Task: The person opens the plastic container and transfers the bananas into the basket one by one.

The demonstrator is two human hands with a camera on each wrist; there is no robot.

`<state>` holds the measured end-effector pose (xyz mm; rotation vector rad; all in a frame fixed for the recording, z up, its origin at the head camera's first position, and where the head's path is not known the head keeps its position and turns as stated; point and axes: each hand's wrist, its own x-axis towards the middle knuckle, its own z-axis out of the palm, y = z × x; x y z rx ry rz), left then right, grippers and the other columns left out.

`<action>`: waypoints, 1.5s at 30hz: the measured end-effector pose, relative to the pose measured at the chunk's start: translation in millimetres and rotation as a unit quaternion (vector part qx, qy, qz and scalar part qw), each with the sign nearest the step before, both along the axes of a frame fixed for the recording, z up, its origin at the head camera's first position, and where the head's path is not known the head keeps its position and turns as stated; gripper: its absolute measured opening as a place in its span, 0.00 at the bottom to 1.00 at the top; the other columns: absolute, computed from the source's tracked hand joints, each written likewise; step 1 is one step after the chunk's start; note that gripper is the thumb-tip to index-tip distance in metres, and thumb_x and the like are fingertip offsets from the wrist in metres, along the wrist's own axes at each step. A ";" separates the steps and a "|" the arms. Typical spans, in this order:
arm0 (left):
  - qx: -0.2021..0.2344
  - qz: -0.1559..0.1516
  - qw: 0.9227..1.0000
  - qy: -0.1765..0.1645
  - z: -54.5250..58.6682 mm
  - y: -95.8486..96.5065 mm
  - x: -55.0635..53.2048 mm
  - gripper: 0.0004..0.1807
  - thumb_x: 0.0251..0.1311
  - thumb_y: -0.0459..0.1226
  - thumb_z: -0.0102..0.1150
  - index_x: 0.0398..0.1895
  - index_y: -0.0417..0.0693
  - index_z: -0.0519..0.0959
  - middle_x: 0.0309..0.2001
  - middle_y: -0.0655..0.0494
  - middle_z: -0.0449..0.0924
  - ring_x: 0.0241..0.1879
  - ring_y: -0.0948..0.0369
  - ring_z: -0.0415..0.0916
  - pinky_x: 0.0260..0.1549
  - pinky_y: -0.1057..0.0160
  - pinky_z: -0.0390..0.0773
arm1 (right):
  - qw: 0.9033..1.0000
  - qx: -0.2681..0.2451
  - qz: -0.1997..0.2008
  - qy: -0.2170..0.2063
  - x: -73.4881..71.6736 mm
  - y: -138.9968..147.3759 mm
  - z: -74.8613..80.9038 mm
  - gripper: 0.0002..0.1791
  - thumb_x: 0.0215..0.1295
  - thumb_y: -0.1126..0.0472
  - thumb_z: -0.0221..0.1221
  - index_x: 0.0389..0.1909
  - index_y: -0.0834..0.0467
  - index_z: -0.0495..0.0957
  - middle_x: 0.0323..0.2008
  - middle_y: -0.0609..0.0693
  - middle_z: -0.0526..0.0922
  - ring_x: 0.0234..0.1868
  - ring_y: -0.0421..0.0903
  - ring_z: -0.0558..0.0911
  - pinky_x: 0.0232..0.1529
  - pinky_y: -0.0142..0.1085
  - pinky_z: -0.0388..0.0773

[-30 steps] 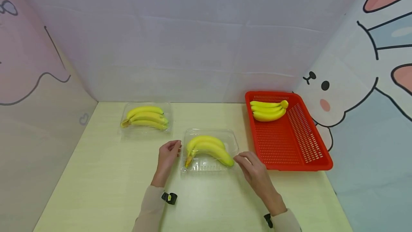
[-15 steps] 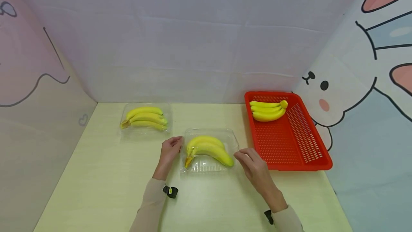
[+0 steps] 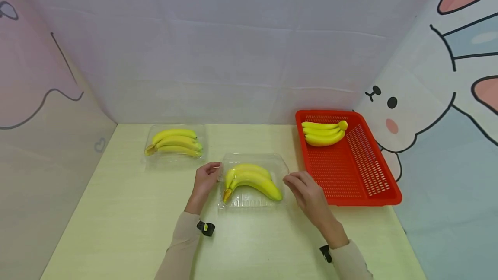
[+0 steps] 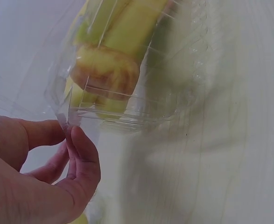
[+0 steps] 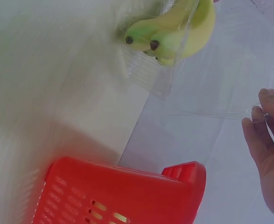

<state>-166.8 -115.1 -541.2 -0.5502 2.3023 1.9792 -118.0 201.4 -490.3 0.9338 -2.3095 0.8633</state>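
A clear plastic clamshell box lies mid-table with a bunch of bananas inside it. At its left side my left hand pinches the plastic edge between thumb and fingers; the left wrist view shows this grip just below the brown banana stem. My right hand pinches the right side of the clear lid. In the right wrist view the lid stands tilted away from the tray part, and the banana tips show at the tray's end.
A second clear box with bananas stands at the back left. At the right, a red plastic basket holds another banana bunch. Printed fabric walls stand behind and beside the table.
Both hands have shifted slightly, the left inward onto the box's edge, the right a little upward. The lid's edge has moved slightly with them. Bananas and basket stay put.
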 end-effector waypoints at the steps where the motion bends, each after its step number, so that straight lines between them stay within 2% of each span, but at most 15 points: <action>1: 0.002 -0.001 1.000 0.001 0.1 -0.1 -0.1 0.15 0.72 0.32 0.59 0.54 0.29 0.81 0.42 0.39 0.83 0.33 0.63 0.76 0.28 0.72 0.77 | 1.000 -0.002 0.000 -0.002 -1.5 -0.2 1.0 0.21 0.80 0.51 0.49 0.45 0.62 0.85 0.41 0.52 0.82 0.42 0.48 0.82 0.46 0.28 0.82; 8: 0.017 -0.007 1.000 0.016 -1.4 -0.5 -0.6 0.14 0.71 0.30 0.60 0.54 0.27 0.80 0.41 0.38 0.83 0.31 0.64 0.77 0.29 0.73 0.79 | 1.000 -0.001 -0.010 -0.022 -10.8 -3.6 9.9 0.16 0.78 0.53 0.52 0.44 0.59 0.84 0.41 0.50 0.82 0.43 0.46 0.81 0.47 0.27 0.80; 11: 0.025 -0.005 0.999 0.023 -2.0 -0.9 -0.7 0.14 0.69 0.28 0.61 0.53 0.26 0.80 0.38 0.40 0.83 0.29 0.65 0.76 0.28 0.74 0.78 | 1.000 -0.007 -0.009 -0.028 -14.5 -5.9 13.8 0.06 0.73 0.63 0.61 0.44 0.60 0.83 0.42 0.50 0.82 0.44 0.46 0.80 0.47 0.28 0.79; 12: 0.026 -0.006 0.999 0.026 -1.7 -1.2 -0.8 0.14 0.69 0.28 0.61 0.52 0.25 0.79 0.37 0.40 0.83 0.29 0.65 0.76 0.28 0.74 0.78 | 0.999 -0.009 -0.009 -0.031 -15.9 -6.7 15.0 0.05 0.71 0.67 0.63 0.45 0.60 0.83 0.42 0.51 0.82 0.44 0.47 0.80 0.47 0.28 0.78; 16: 0.024 -0.006 0.999 0.033 -1.4 -1.0 -1.3 0.12 0.68 0.28 0.62 0.50 0.25 0.80 0.37 0.39 0.83 0.29 0.64 0.77 0.28 0.74 0.78 | 0.999 -0.018 -0.014 -0.047 -21.5 -9.8 19.2 0.13 0.61 0.76 0.67 0.44 0.61 0.82 0.42 0.51 0.81 0.45 0.47 0.79 0.49 0.28 0.77; 24: 0.012 -0.005 0.999 0.034 -2.6 1.9 -2.5 0.11 0.68 0.28 0.62 0.49 0.27 0.82 0.38 0.40 0.84 0.29 0.63 0.77 0.28 0.74 0.78 | 0.995 -0.034 -0.051 -0.076 -31.6 -14.9 25.7 0.10 0.65 0.73 0.66 0.45 0.61 0.81 0.42 0.51 0.80 0.44 0.46 0.78 0.47 0.31 0.78; 28: 0.005 -0.003 1.000 0.029 -1.9 2.3 -2.3 0.11 0.68 0.28 0.62 0.49 0.28 0.82 0.38 0.41 0.83 0.29 0.63 0.77 0.28 0.74 0.78 | 0.993 -0.044 -0.070 -0.089 -37.6 -18.4 29.3 0.09 0.67 0.72 0.65 0.46 0.62 0.81 0.42 0.52 0.80 0.44 0.47 0.79 0.46 0.38 0.81; 31: -0.002 -0.003 1.000 0.025 -0.8 2.5 -1.9 0.11 0.68 0.29 0.63 0.49 0.29 0.82 0.38 0.41 0.83 0.30 0.63 0.77 0.28 0.74 0.78 | 0.990 -0.053 -0.085 -0.096 -42.9 -21.3 31.3 0.08 0.68 0.71 0.64 0.46 0.62 0.81 0.43 0.54 0.80 0.45 0.48 0.80 0.47 0.43 0.82; 39: 0.004 -0.005 1.000 0.023 -0.1 2.5 -1.9 0.11 0.68 0.28 0.62 0.49 0.29 0.82 0.40 0.40 0.83 0.31 0.61 0.77 0.29 0.73 0.79 | 0.982 -0.084 -0.115 -0.124 -55.1 -27.5 36.1 0.07 0.72 0.67 0.62 0.48 0.62 0.82 0.44 0.55 0.80 0.46 0.50 0.80 0.52 0.45 0.81; 45: 0.000 0.000 1.000 0.019 -1.0 2.1 -2.2 0.10 0.68 0.29 0.63 0.49 0.29 0.82 0.38 0.43 0.83 0.30 0.60 0.77 0.29 0.73 0.79 | 0.977 -0.112 -0.129 -0.129 -62.5 -32.2 37.4 0.08 0.72 0.66 0.62 0.48 0.64 0.82 0.44 0.57 0.80 0.47 0.53 0.81 0.55 0.47 0.81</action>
